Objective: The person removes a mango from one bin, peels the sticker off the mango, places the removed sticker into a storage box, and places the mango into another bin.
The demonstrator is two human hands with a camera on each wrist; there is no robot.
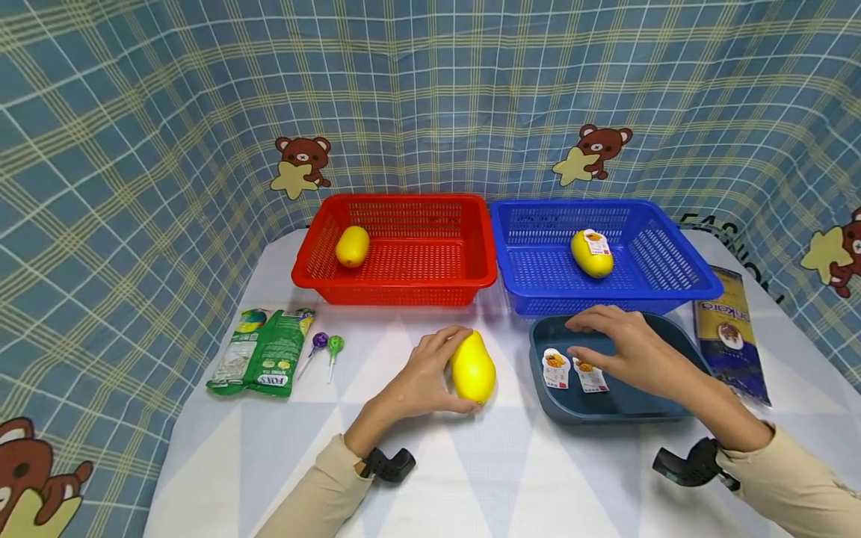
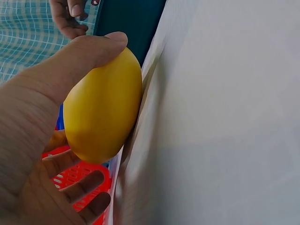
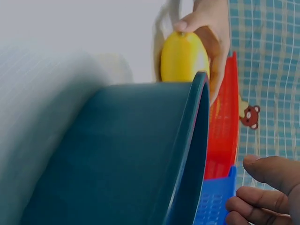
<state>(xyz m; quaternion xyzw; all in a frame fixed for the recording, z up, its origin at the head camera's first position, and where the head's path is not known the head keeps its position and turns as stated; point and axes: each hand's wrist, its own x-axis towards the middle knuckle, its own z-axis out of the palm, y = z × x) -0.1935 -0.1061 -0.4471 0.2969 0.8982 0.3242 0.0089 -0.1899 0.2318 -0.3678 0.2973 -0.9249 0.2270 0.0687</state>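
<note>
My left hand [image 1: 422, 379] holds a yellow mango [image 1: 474, 370] on the table, thumb at its near end and fingers along its far left side. In the left wrist view the thumb lies across the mango [image 2: 105, 110] and the other fingers are spread. My right hand [image 1: 628, 350] hovers above a dark teal tray [image 1: 632, 406], its fingers loosely bent with nothing between them. Two mango-picture labels lie at the tray's left: one label [image 1: 555, 370] in full view, the other label [image 1: 590, 377] partly behind the right thumb.
Behind stand a red basket [image 1: 403, 294] with a plain mango [image 1: 353, 246] and a blue basket [image 1: 538, 302] with a labelled mango [image 1: 589, 258]. At left lie a green packet [image 1: 265, 351] and two lollipops [image 1: 334, 345]. A dark-and-gold packet [image 1: 733, 336] lies right of the tray.
</note>
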